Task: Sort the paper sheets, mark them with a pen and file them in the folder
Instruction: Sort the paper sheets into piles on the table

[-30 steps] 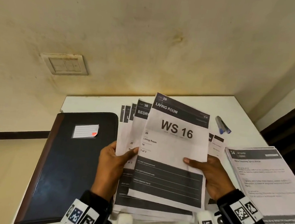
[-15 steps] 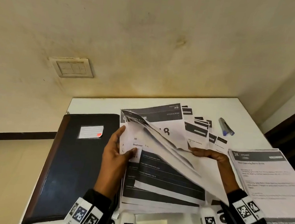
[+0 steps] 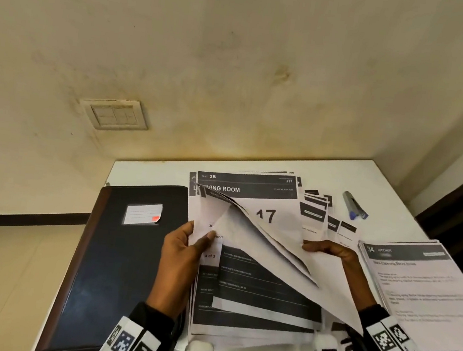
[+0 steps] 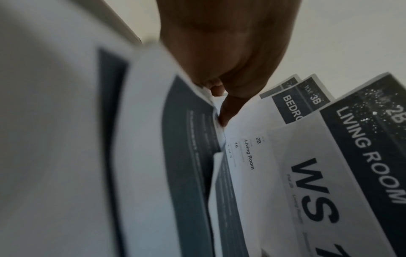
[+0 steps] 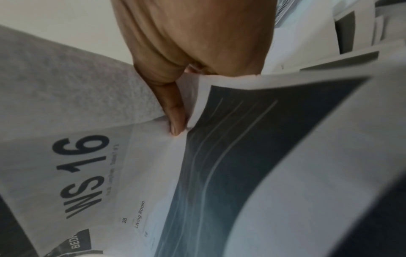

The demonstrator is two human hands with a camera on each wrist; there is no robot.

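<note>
On the counter [image 3: 327, 169], the folder [image 3: 113, 271] lies left of the fanned sheets [image 3: 253, 300]; the pen [image 3: 355, 205] and a second stack [image 3: 426, 289] lie to their right.

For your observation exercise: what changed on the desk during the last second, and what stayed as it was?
The right hand has peeled the WS 16 sheet off the stack and turned it rightward, uncovering the 17 sheet. The left hand still holds the stack. The folder and pen lie unmoved.

Matt printed paper sheets [image 3: 260, 266], dark leather-look folder [image 3: 113, 271] w/ slight sheen, smooth white table [image 3: 149, 171]
</note>
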